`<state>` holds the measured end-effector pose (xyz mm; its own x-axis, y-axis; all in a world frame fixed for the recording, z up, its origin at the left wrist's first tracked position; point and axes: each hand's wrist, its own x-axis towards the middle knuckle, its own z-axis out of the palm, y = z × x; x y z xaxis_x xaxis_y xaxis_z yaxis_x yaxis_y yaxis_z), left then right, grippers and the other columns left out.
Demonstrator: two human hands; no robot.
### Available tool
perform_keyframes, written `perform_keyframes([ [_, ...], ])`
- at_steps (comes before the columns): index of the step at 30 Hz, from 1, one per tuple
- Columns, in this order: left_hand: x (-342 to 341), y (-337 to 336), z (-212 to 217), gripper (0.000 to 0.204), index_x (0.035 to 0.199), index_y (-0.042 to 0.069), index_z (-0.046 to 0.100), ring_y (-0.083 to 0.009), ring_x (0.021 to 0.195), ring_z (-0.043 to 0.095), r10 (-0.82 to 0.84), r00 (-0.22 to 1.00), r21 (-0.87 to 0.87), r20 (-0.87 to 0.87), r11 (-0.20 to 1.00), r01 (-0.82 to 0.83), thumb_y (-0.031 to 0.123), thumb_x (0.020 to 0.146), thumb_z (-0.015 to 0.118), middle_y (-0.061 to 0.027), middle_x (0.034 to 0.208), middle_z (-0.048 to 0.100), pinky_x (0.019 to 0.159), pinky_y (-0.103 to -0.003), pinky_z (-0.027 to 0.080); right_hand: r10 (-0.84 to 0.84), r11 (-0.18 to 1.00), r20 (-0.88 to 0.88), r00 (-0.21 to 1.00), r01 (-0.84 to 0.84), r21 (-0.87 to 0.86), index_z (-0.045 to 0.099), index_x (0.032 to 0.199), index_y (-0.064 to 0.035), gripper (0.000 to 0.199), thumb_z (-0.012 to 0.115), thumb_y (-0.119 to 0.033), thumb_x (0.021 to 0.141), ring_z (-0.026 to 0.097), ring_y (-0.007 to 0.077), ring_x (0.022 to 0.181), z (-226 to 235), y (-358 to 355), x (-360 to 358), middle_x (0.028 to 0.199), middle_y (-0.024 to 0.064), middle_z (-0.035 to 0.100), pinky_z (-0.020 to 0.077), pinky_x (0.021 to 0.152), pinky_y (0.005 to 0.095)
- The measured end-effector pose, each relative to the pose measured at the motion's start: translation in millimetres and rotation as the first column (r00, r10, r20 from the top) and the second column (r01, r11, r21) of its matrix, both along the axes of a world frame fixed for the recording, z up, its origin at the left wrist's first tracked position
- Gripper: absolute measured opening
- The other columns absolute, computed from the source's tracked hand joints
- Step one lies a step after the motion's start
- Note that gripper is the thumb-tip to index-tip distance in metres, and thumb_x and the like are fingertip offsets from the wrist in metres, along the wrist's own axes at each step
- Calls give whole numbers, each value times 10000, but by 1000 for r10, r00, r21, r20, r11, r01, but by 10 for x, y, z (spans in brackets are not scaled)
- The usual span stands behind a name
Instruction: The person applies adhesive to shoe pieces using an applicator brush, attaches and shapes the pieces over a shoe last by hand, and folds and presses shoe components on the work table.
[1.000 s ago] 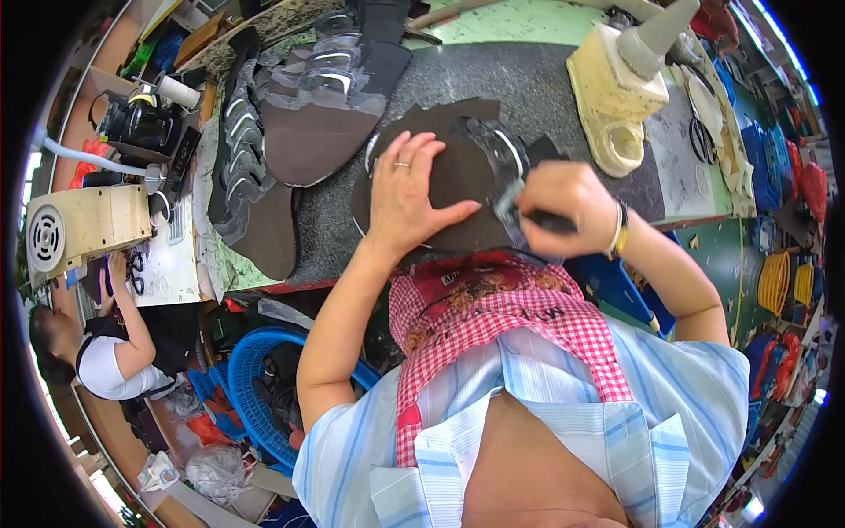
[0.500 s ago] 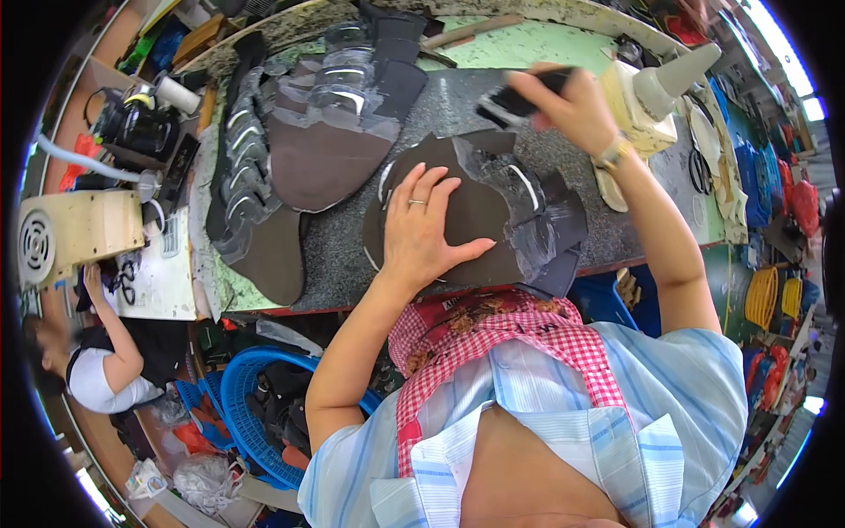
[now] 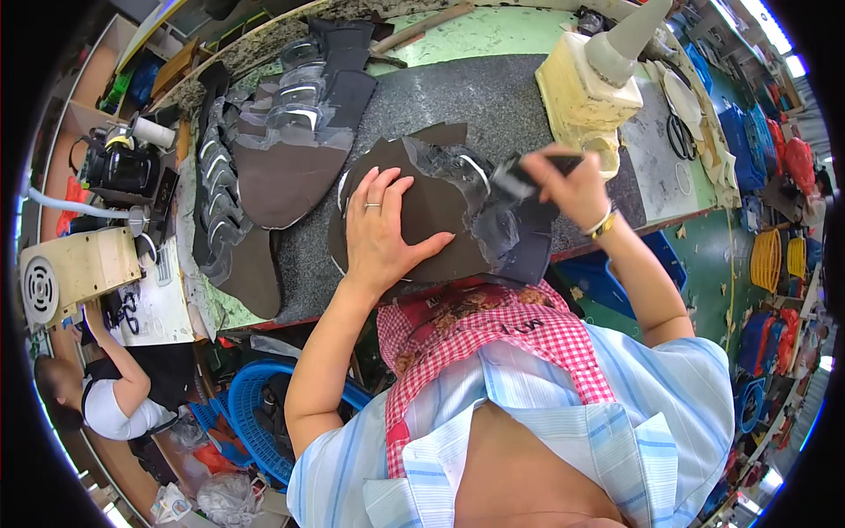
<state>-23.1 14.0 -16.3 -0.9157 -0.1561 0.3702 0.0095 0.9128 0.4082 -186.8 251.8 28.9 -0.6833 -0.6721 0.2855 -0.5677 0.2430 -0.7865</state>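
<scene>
Clock read about the middle of the view, 12 at the far side.
- 12: wooden stick (image 3: 424, 25) lying on the green surface.
- 2: black-handled scissors (image 3: 676, 132).
- Between 2 and 3: red bag (image 3: 799, 159), out toward the rim.
- 3: blue bin (image 3: 669, 264), below the bench edge; farther out, yellow slatted basket (image 3: 765, 261).
- 7: crumpled clear plastic bag (image 3: 227, 498).
- Between 7 and 8: round blue basket (image 3: 242, 396), dark contents not identifiable.
- 8: co-worker (image 3: 119, 405), white short-sleeved top.
- 9: beige machine housing (image 3: 97, 267), round slotted vent.
- 10: white thread cone (image 3: 153, 133), beside black equipment (image 3: 121, 165).
</scene>
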Motion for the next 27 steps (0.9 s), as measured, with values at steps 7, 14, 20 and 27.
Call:
perform_keyframes([
  [7, -36, -41, 2, 770, 1233, 49, 537, -354, 1304, 412, -40, 999, -12, -11, 999, 40, 416, 633, 852, -123, 1331, 493, 1085, -472, 342, 53, 961, 50, 997, -64, 268, 661, 790, 33, 459, 651, -412, 902, 652, 224, 501, 110, -810, -352, 590, 161, 634, 512, 530, 351],
  [14, -13, -196, 194, 1025, 1382, 45, 427, -369, 1253, 467, 81, 996, 229, 46, 969, -90, 206, 503, 929, -183, 1328, 501, 1040, -424, 401, -42, 998, 190, 981, 34, 44, 669, 780, 3, 451, 666, -430, 905, 569, 96, 429, 464, -559, -716, 582, 43, 622, 446, 414, 248],
  [20, -150, -123, 150, 1074, 1421, 105, 391, -292, 842, 580, 165, 980, 265, 108, 946, -188, 200, 499, 933, -116, 897, 595, 828, -414, 483, -235, 956, 250, 939, 270, -112, 663, 819, 0, 322, 674, -304, 924, 535, 68, 423, 368, 271, -610, 610, 13, 614, 390, 377, 204],
  [27, 28, 44, 855, 577, 1228, 62, 562, -146, 849, 590, 36, 959, 345, -281, 936, 66, -20, 706, 794, -33, 952, 613, 775, -296, 507, -364, 928, 191, 911, 373, -12, 695, 818, 2, 387, 665, -370, 920, 548, 68, 424, 363, 823, -637, 579, 6, 608, 392, 392, 211],
])
